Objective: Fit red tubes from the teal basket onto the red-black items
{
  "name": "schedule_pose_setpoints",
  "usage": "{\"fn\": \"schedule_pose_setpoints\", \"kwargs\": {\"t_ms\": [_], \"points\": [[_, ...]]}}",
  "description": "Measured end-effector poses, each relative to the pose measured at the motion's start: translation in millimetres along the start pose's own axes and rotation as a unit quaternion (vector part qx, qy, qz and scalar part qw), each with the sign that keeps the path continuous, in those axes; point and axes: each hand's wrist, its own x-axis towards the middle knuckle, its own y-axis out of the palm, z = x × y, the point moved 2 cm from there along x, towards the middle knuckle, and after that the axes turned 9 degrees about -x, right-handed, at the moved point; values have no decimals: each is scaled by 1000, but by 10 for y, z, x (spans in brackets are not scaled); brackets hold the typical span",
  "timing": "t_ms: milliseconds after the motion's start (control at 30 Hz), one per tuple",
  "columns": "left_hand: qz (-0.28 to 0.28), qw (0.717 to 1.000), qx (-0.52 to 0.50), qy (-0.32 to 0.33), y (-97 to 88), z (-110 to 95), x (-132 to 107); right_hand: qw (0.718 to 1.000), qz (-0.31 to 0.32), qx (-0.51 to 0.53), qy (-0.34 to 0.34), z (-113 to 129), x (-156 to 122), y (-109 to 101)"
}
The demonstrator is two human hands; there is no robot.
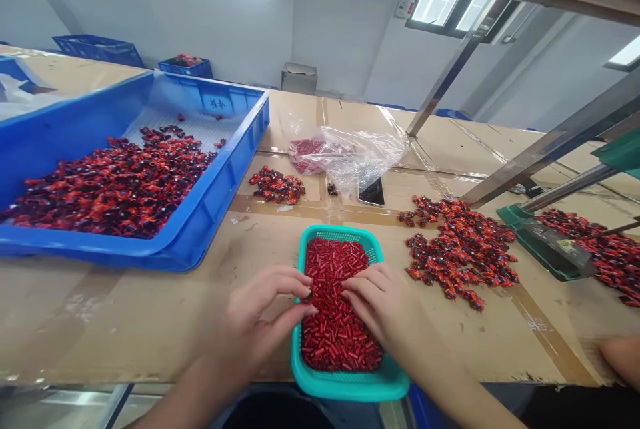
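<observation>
A teal basket (pixel 345 386) full of small red tubes (pixel 334 336) sits at the table's front edge. My left hand (pixel 263 316) hovers over the basket's left rim, its fingertips pinched on a small dark part. My right hand (pixel 375 296) rests on the red tubes with fingers curled and fingertips touching them. Both hands meet near the basket's middle. What the right fingertips hold, if anything, is hidden.
A large blue crate (pixel 200 229) of red-and-black assembled pieces (pixel 110 182) stands at the left. Loose piles lie at centre (pixel 277 186) and right (pixel 463 249). A clear plastic bag (pixel 350 152), a phone (pixel 371 190) and a slanted metal frame (pixel 550 142) are behind. Another person's arm (pixel 623 356) is at far right.
</observation>
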Motion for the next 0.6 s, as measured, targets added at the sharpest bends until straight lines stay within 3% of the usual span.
{"fn": "schedule_pose_setpoints", "kwargs": {"t_ms": [100,233,467,600], "points": [[-37,997,-60,-7,67,-139,-62,991,-31,131,22,165,-2,-229],[-86,987,-133,-15,123,-261,-128,950,-79,299,33,379,11,-463],[-65,995,-71,36,131,-392,-166,964,-108,240,-22,500,-19,-465],[-44,996,-15,69,111,-469,-141,961,-86,263,6,499,-23,-462]]}}
